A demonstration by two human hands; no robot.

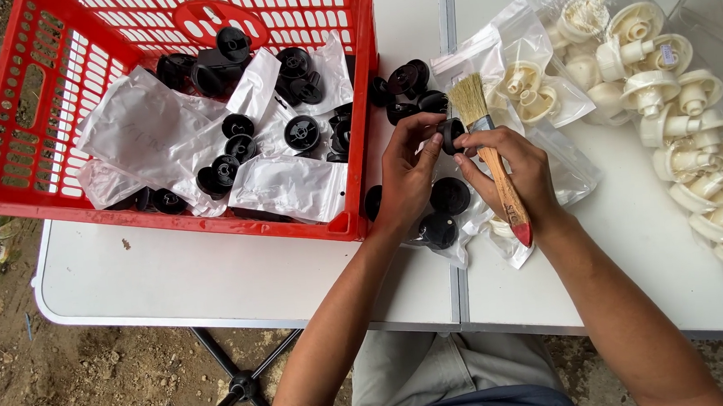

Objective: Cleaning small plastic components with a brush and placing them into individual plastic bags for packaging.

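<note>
My left hand pinches a small black round knob above the white table. My right hand touches the same knob with its fingertips and also grips a paintbrush with a wooden handle, red tip and pale bristles pointing away from me. Beneath my hands lie more black knobs on a clear plastic bag.
A red plastic crate at the left holds several black knobs and crumpled clear bags. Cream-coloured plastic parts, some bagged, cover the table's right side. Bare dirt ground and the table's black leg show below.
</note>
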